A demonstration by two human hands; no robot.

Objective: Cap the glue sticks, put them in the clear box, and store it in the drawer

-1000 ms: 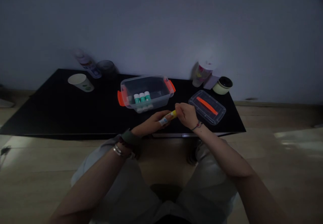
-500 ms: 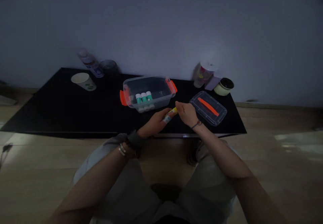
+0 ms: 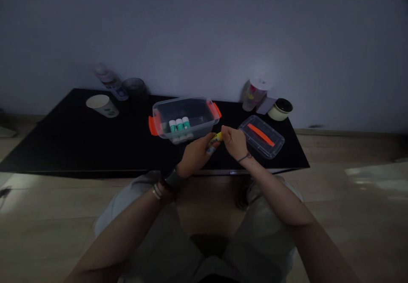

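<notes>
My left hand (image 3: pixel 196 154) is closed around a small yellow and white tube (image 3: pixel 214 142), tilted up to the right. The fingers of my right hand (image 3: pixel 234 142) are closed at the tube's yellow end; whether they grip a part of it is hard to see. Just beyond my hands is a clear plastic box (image 3: pixel 199 129) with orange latches. Three white-capped green tubes (image 3: pixel 179 125) lie side by side in its left part. To the right of my right hand, a clear lid (image 3: pixel 276 152) with an orange handle lies flat on the black table (image 3: pixel 127 147).
A paper cup (image 3: pixel 103 105), a leaning bottle (image 3: pixel 112 83) and a dark glass (image 3: pixel 136 88) are at the back left. Against the wall at the back right are a lidded clear cup (image 3: pixel 254 95), a pale box (image 3: pixel 266 103) and a cream round container (image 3: pixel 279 111).
The view has shifted slightly. The tube has turned in my left hand, so that dark lettering now shows on its yellow part. Both hands stay close together at it.
</notes>
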